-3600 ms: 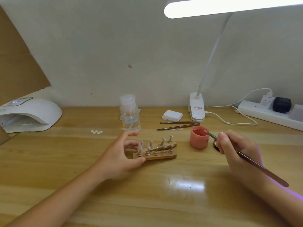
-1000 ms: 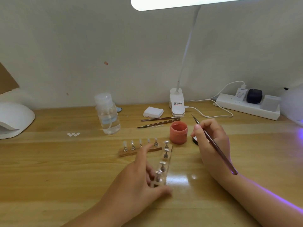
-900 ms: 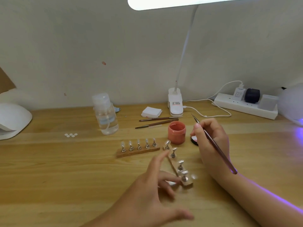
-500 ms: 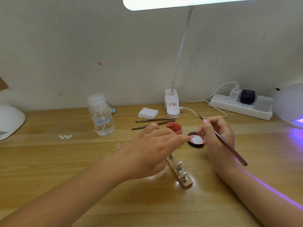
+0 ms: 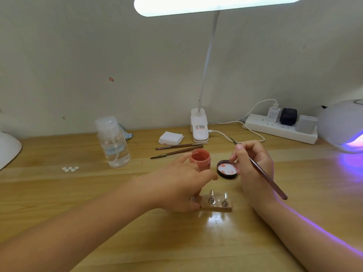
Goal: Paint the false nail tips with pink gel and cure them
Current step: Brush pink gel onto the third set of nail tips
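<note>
A wooden nail stand (image 5: pixel 216 206) with metal pegs and clear tips lies crosswise in front of me. My left hand (image 5: pixel 176 185) covers its left end, thumb on the near edge and fingers over the top, holding it. Just behind my left fingers stands an open pink gel jar (image 5: pixel 200 160), and its black lid (image 5: pixel 226 168) lies to the right, inside up. My right hand (image 5: pixel 253 165) grips a thin brush (image 5: pixel 263 174), resting beside the lid. A second stand is hidden behind my left hand.
A curing lamp (image 5: pixel 341 126) glows purple at the far right; another white lamp (image 5: pixel 7 148) sits at the left edge. Along the back are a clear pump bottle (image 5: pixel 113 142), white pads (image 5: pixel 170 138), two spare brushes (image 5: pixel 176 150), a desk lamp clip (image 5: pixel 199 128) and a power strip (image 5: pixel 280 128).
My left hand pulled one stand away from the other and turned it from slanting to crosswise in front of me. My right hand stayed by the lid with the brush.
</note>
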Demonstrator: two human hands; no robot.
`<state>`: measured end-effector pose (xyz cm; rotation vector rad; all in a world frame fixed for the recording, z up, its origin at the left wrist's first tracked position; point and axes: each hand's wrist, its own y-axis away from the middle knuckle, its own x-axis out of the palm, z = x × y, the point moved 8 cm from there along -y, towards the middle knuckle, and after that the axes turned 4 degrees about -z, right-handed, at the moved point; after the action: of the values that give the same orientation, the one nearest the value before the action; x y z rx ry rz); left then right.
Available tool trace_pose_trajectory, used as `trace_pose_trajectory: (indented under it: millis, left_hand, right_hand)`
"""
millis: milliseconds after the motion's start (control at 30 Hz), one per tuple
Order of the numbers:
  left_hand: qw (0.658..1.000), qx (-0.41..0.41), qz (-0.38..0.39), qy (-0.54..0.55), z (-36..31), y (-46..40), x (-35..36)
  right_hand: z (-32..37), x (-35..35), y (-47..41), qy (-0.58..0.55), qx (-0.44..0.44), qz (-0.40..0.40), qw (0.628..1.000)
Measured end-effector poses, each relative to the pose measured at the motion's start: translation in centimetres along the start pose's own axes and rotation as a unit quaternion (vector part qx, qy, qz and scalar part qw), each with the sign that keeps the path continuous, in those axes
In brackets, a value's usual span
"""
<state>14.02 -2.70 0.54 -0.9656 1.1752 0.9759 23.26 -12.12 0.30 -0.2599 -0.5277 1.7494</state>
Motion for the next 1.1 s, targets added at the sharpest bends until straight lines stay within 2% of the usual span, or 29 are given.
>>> trace_pose_trajectory:
  millis: [167,300,367,500,867,967,1033,1100]
  left_hand:
    - [0.989,-0.083,-0.056,0.109,1.1,2.2,-1.0]
    - [0.948,-0.179,-0.180,0.189,5.1,6.7,-3.2]
    - [0.933,-0.242,-0.174,0.200,7.5,9.5,-2.4]
    - [0.902,-0.330,-0.105,0.258,9.9,12.3,1.8]
    - [0.852,-0.383,-0.170,0.314,13.6,10.2,3.4]
    - [0.837,-0.408,-0.160,0.329,13.8,10.2,3.5]
    - [0.841,-0.420,-0.146,0.307,13.4,10.6,3.3]
    - [0.862,-0.409,-0.196,0.227,12.2,11.2,1.6]
  right_hand:
    - [0.0,0.0,0.0,-0.002,0.004,0.003,1.000]
    - [0.1,0.0,0.1,0.002,0.002,0.001,1.000]
    - [0.0,0.1,0.1,0.000,0.007,0.002,1.000]
    - [-0.1,0.4,0.1,-0.004,0.010,0.009,1.000]
    - [-0.4,0.5,0.1,-0.002,0.014,0.019,1.000]
    - [-0.4,0.5,0.1,-0.008,0.016,0.018,1.000]
    - [-0.4,0.5,0.1,-0.006,0.016,0.018,1.000]
    - [-0.4,0.5,0.1,-0.004,0.015,0.020,1.000]
